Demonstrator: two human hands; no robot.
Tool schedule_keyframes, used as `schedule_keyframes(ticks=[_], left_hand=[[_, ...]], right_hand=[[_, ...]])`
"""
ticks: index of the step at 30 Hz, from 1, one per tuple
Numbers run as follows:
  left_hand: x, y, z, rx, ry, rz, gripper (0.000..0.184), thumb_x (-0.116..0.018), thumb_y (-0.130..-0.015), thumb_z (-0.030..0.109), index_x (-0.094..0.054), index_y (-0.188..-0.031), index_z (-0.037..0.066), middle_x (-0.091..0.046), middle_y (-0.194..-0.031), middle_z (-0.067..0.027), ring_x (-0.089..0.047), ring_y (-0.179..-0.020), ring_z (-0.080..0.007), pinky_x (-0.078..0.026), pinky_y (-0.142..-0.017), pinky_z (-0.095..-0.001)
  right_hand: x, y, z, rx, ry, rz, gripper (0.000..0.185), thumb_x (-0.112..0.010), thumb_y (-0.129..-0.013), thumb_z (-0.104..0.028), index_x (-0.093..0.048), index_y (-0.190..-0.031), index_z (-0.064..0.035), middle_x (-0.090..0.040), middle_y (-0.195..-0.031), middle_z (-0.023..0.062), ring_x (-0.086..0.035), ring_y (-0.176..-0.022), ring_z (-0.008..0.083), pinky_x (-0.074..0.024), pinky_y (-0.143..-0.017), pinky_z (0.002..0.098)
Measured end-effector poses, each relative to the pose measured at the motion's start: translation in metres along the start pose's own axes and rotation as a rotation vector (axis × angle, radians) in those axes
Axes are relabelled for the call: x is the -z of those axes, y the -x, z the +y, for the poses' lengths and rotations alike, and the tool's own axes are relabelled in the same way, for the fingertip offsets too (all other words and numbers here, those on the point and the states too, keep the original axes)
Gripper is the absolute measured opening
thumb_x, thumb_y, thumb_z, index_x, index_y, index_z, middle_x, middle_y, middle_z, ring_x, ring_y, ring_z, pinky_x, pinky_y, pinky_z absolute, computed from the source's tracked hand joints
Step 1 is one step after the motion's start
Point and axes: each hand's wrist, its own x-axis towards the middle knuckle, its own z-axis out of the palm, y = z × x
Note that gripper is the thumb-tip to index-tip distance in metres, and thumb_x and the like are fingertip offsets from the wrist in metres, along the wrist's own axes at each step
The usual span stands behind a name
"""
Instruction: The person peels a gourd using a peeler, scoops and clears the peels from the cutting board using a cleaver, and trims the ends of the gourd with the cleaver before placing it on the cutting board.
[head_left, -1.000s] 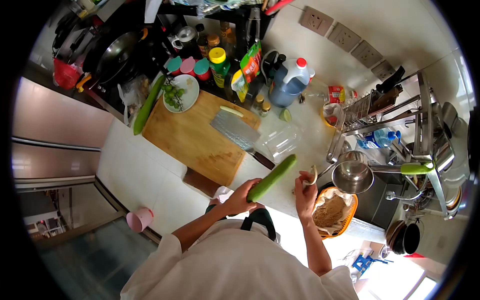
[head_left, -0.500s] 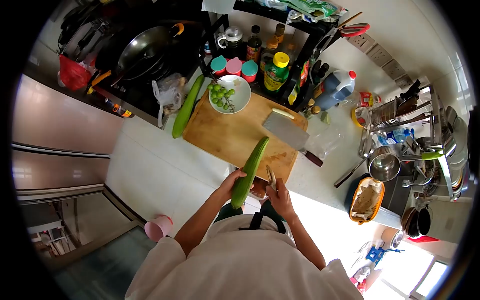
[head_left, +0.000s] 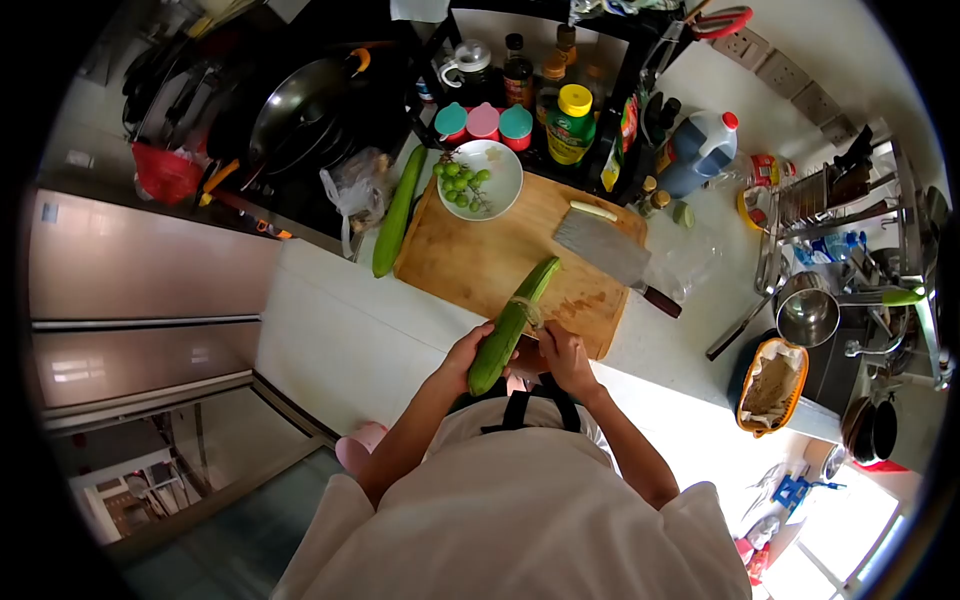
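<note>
Here we are at the front of the counter point(head_left: 335, 310), my left hand point(head_left: 463, 358) wrapped around the lower part of a long green gourd point(head_left: 492, 357), slanted up with its far end over the cutting board point(head_left: 450, 262). My right hand point(head_left: 570, 358) grips a peeler point(head_left: 533, 315), its head right across the gourd's upper half! How far along? Early, I'd judge: green shows along most of the length, though I can't tell exactly how much skin is off. A second gourd point(head_left: 400, 215) lies whole beside the board's left edge, looking untouched. The cleaver point(head_left: 600, 246) rests on the board, nothing under its blade that I can make out, so no slicing of this gourd yet.
</note>
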Motion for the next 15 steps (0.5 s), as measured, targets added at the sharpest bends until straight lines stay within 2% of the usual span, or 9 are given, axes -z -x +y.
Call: schedule_keyframes(ticks=[1, 3, 7, 10, 12, 15], left_hand=[[-0.006, 0.004, 0.005, -0.009, -0.083, 0.037, 0.042, -0.039, -0.098, 0.032, -0.045, -0.134, 0.012, -0.064, -0.104, -0.0111, -0.064, -0.094, -0.0247, -0.056, -0.069, -0.0412], [-0.01, 0.008, 0.013, 0.006, -0.081, 0.008, 0.044, -0.038, -0.098, 0.031, -0.043, -0.135, 0.007, -0.062, -0.11, -0.0119, -0.064, -0.096, -0.0257, -0.057, -0.072, -0.0421], [-0.019, 0.013, 0.036, 0.027, -0.156, 0.045, 0.045, -0.038, -0.098, 0.028, -0.04, -0.136, 0.002, -0.061, -0.111, -0.014, -0.063, -0.101, -0.0266, -0.056, -0.082, -0.041], [-0.009, 0.015, 0.059, 0.072, -0.117, -0.038, 0.044, -0.041, -0.097, 0.021, -0.038, -0.137, 0.001, -0.059, -0.113, -0.0151, -0.062, -0.104, -0.0266, -0.053, -0.091, -0.0379], [-0.004, 0.016, 0.078, 0.042, -0.213, -0.119, 0.048, -0.049, -0.093, 0.015, -0.038, -0.138, 0.002, -0.058, -0.114, -0.0144, -0.062, -0.102, -0.0251, -0.053, -0.089, -0.0354], [0.004, 0.021, 0.114, 0.089, -0.489, -0.23, 0.06, -0.061, -0.084, 0.005, -0.037, -0.139, 0.003, -0.056, -0.116, -0.012, -0.061, -0.1, -0.0224, -0.052, -0.086, -0.0332]], right_hand=[[0.001, 0.0, -0.007, -0.007, 0.056, -0.01, 0.016, -0.051, -0.094, -0.015, -0.055, -0.095, 0.001, -0.06, -0.077, 0.0246, -0.058, -0.071, 0.0447, -0.046, -0.06, 0.0469], [0.002, -0.001, -0.019, -0.023, 0.171, -0.031, 0.017, -0.052, -0.094, -0.016, -0.056, -0.097, 0.0, -0.061, -0.077, 0.0244, -0.058, -0.072, 0.0447, -0.0462, -0.06, 0.048], [-0.007, -0.003, -0.026, -0.008, 0.183, 0.091, 0.016, -0.052, -0.094, -0.015, -0.054, -0.093, 0.0008, -0.058, -0.071, 0.0244, -0.057, -0.067, 0.0432, -0.0444, -0.058, 0.0456], [-0.02, -0.007, -0.031, 0.03, 0.158, 0.193, 0.015, -0.053, -0.093, -0.015, -0.055, -0.094, 0.0005, -0.059, -0.071, 0.023, -0.057, -0.067, 0.043, -0.0443, -0.058, 0.0458], [-0.031, -0.012, -0.04, 0.032, 0.176, 0.218, 0.015, -0.055, -0.092, -0.014, -0.056, -0.095, 0.0003, -0.059, -0.071, 0.0218, -0.058, -0.066, 0.0423, -0.0441, -0.057, 0.0455], [-0.056, -0.016, -0.075, -0.16, 0.245, 0.153, 0.016, -0.056, -0.092, -0.02, -0.055, -0.091, -0.0042, -0.063, -0.077, 0.0195, -0.059, -0.068, 0.0407, -0.0444, -0.055, 0.0469]])
